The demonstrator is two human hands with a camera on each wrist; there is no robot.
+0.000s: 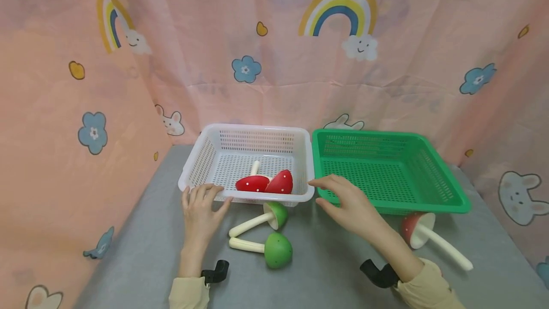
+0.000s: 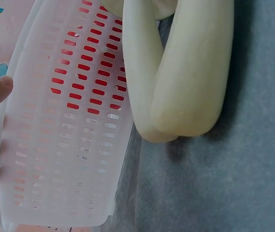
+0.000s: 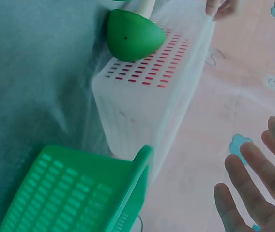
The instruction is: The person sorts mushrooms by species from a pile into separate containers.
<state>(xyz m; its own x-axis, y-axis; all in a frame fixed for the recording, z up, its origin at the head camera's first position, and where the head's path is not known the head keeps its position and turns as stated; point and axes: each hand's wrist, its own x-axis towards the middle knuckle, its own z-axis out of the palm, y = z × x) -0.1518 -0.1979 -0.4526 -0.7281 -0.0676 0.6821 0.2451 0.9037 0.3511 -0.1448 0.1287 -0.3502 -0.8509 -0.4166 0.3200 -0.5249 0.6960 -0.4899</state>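
While left hand (image 1: pixel 201 211) touches perforated white basket (image 1: pixel 206 156) — smooth mushrooms (image 1: pixel 274 250) nearby.

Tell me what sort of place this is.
Probably a staged tabletop booth for toy sorting, not a real kitchen or shop. A pink cartoon curtain walls in a grey table, which holds a white basket, a green basket and toy mushrooms.

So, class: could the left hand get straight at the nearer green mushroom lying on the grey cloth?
Probably yes: the left hand rests at the white basket rim, and only bare cloth lies between it and the green mushroom.
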